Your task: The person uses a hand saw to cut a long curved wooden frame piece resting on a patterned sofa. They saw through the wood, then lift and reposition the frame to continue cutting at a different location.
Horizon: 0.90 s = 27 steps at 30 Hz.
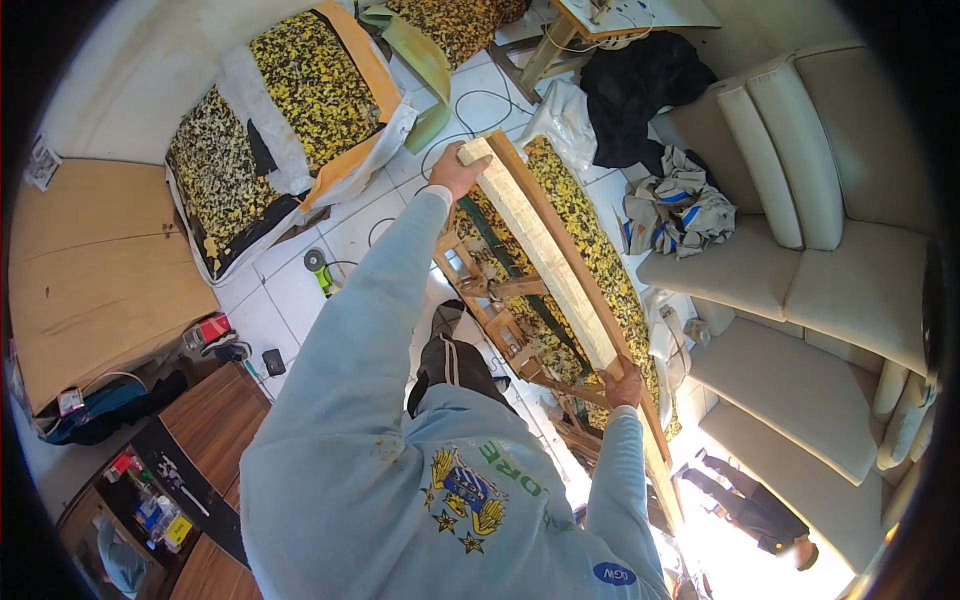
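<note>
Standing over a wooden frame [520, 340], the person in the pale blue sweatshirt holds a long pale plank [545, 255] by both ends, laid along the frame's top rail. The right hand [623, 385] has its fingers closed round the near end, by the frame's near corner; the left hand [457, 172], arm stretched out, has its fingers wrapped over the far end at the far corner. Gripping both ends likely keeps the plank lined up along the rail. Speckled yellow-and-black foam [590, 240] lies against the frame's right side. Beyond the frame, on the tiled floor [290, 290], sits a green-and-grey grinder [320, 268]. A cream sofa [800, 290] curves along the right. Farther left, two foam slabs [270, 120] lean by plywood [90, 270].
</note>
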Tool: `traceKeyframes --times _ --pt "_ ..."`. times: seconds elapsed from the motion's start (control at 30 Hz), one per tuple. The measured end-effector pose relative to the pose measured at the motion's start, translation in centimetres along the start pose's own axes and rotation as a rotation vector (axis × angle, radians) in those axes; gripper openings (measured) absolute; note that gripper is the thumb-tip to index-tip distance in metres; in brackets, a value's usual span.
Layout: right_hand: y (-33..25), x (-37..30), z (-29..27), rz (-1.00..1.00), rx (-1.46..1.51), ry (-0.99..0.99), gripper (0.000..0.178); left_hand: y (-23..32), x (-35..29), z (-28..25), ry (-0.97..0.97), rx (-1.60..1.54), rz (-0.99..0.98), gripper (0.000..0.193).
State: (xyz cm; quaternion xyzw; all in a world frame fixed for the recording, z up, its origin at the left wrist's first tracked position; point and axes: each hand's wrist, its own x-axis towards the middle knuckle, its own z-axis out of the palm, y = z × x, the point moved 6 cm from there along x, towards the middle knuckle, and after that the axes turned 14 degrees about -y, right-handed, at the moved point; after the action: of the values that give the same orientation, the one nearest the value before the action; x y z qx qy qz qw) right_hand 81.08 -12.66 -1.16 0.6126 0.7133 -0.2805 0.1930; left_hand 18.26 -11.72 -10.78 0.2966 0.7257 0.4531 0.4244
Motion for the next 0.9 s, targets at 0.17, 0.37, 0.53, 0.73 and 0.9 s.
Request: traceKeyframes --times 0.17,0.37,0.53,0.73,0.9 --pt "-0.8 0.1 -0.3 -0.005 0.006 -0.008 0.073 0.3 -0.2 -0.9 0.007 0.049 -0.029 0.08" --pt "0.6 0.3 0.7 0.028 -0.002 0.036 0.07 2.3 -0.6 -0.1 0.113 0.146 0.006 0.075" --pt "-1.4 0.8 0.2 0.077 0.049 0.031 0.07 -1.2 1.6 -1.4 0.088 0.012 0.002 0.069" --pt "0.8 -0.8 2.2 0.125 0.125 0.129 0.079 2.3 0.5 1.2 0.012 0.099 0.051 0.073" --pt "-4.6 -5.1 1.7 0.004 0.219 0.477 0.066 -0.4 2.4 -1.6 0.045 0.07 0.076 0.078"
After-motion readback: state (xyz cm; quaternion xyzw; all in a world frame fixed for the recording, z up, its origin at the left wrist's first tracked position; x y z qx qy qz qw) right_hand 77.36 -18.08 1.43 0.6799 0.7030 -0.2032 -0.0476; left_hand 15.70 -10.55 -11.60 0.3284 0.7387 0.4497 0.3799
